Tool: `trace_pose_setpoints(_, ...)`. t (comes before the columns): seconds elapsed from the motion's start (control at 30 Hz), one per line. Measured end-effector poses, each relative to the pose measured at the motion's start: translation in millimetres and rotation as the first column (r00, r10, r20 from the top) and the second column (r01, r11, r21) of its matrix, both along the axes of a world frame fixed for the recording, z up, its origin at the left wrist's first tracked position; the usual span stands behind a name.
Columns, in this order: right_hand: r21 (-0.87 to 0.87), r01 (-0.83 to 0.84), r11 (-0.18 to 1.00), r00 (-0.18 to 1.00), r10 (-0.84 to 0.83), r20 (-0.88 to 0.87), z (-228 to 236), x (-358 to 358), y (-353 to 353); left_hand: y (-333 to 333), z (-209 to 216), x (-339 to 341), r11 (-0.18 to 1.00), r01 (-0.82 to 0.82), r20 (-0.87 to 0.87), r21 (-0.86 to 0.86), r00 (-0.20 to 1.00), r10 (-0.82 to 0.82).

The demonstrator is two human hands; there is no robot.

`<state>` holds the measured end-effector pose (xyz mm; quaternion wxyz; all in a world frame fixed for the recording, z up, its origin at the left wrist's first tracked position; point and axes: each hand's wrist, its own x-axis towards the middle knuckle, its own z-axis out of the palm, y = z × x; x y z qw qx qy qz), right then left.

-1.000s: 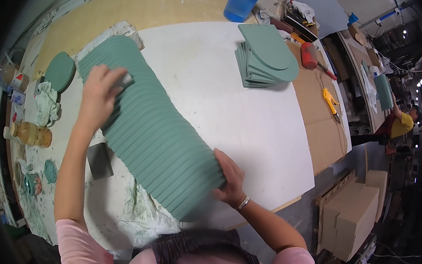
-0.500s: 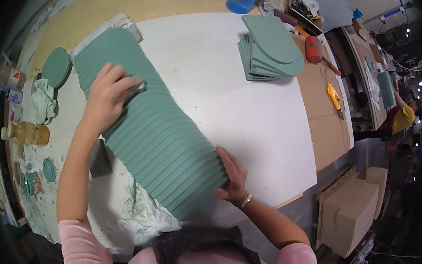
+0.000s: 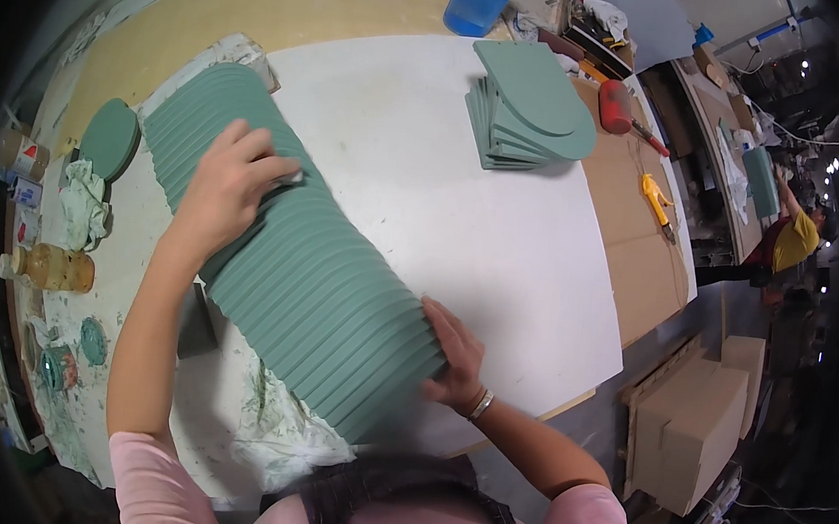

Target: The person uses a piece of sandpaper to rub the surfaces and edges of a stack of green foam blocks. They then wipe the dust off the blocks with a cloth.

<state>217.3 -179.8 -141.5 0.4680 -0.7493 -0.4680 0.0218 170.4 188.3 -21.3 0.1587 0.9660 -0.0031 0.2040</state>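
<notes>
A long curved green panel [image 3: 337, 295] with many raised ribs lies diagonally across the white work board. My left hand [image 3: 232, 181] is on its upper half, fingers bent and closed on a small pale pad [image 3: 293, 177], which shows only at the fingertips. That pad presses against the ribs. My right hand [image 3: 456, 360] holds the panel's right edge near its lower end, with fingers along the side and the thumb lower down. Under the panel's near end lies a white cloth [image 3: 290, 435] with green stains.
Flat green rounded pieces [image 3: 533, 102] are stacked at the far right, beside a red mallet [image 3: 615, 107] and a yellow tool [image 3: 656, 201] on cardboard. At left are a green disc [image 3: 111, 138], a rag [image 3: 83, 203] and an amber bottle [image 3: 62, 269]. A person [image 3: 795, 243] works farther right.
My left hand has slid a little to the right over the ribs with the pale pad. My right hand keeps its place on the panel's edge. The whole view has shifted slightly.
</notes>
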Motion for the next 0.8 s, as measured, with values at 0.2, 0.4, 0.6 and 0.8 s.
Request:
trace_pose_setpoints(0.2,-0.046,0.024,0.999,1.0,-0.024,0.006,1.5,0.6,-4.0,7.2,14.4,-12.5,1.0,0.01,-0.19,-0.017,0.982,-0.013)
trace_pose_setpoints(0.4,-0.013,-0.004,1.0,1.0,0.004,-0.001,1.5,-1.6,0.3,1.2,-8.7,22.3,0.993,0.11,-0.032,0.048,0.994,-0.109)
trace_pose_setpoints(0.6,-0.051,-0.005,0.999,0.998,0.002,-0.059,-5.4,-2.3,-7.1,18.5,1.0,-41.8,0.993,-0.069,-0.122,-0.098,0.991,0.057)
trace_pose_setpoints(0.8,-0.025,-0.009,1.0,0.998,0.007,-0.069,-3.5,-2.4,-5.5,26.6,21.9,-144.6,0.901,-0.339,-0.338,-0.271,0.91,0.241)
